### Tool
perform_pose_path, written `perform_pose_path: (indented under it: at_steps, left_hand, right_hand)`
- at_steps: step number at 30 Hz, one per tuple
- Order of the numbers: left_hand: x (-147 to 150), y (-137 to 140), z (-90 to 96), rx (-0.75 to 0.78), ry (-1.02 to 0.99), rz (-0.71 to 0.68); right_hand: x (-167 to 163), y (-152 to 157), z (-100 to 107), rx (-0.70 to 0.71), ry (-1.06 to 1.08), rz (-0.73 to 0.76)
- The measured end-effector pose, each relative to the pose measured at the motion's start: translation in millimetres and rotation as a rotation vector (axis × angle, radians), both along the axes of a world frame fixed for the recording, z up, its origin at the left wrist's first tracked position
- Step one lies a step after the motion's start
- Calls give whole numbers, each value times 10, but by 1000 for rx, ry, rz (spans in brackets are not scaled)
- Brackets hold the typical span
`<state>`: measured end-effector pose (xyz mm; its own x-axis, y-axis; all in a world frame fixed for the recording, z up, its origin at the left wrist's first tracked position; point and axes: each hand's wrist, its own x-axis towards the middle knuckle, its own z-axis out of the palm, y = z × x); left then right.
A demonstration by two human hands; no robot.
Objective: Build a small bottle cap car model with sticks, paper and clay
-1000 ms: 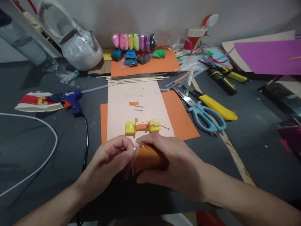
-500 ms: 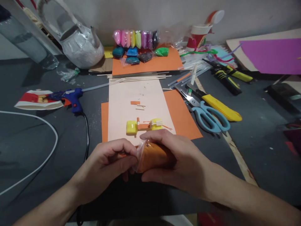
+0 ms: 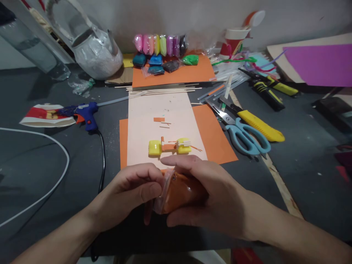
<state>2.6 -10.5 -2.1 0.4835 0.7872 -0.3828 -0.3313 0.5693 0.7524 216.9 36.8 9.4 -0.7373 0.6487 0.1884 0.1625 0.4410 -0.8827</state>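
Observation:
An orange-brown packet of modelling clay [image 3: 184, 194] in clear plastic is held between both hands, near the table's front edge. My right hand [image 3: 214, 198] wraps round its right side, thumb below and fingers above. With thumb and fingers closed, my left hand [image 3: 132, 194] pinches the clear plastic edge at the packet's left end. Just beyond the hands, a small model with yellow blocks [image 3: 155, 147] and orange and pale stick parts rests on a pale sheet [image 3: 143, 110]. An orange scrap [image 3: 158, 119] and short stick pieces lie behind it.
Left stands a blue hot glue gun [image 3: 88, 114] with a black cord. Light-blue scissors [image 3: 244, 137] and a yellow utility knife [image 3: 261, 126] lie right, pliers [image 3: 265, 93] behind them. Clay packets [image 3: 159, 44], thin sticks [image 3: 165, 89], a silver kettle [image 3: 96, 55] and a paper cup [image 3: 233, 42] stand at the back.
The clay packet has tilted and dropped slightly towards me, showing more of its shiny front. Both hands keep their hold on it. The whole view has shifted a little.

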Motion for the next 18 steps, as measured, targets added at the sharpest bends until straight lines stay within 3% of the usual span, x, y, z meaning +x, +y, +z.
perform_pose_path:
  at_steps: [18]
  left_hand:
    - [16, -14, -160, -75, -309, -28]
  right_hand:
    - [-18, -33, -17, 23, 28, 16]
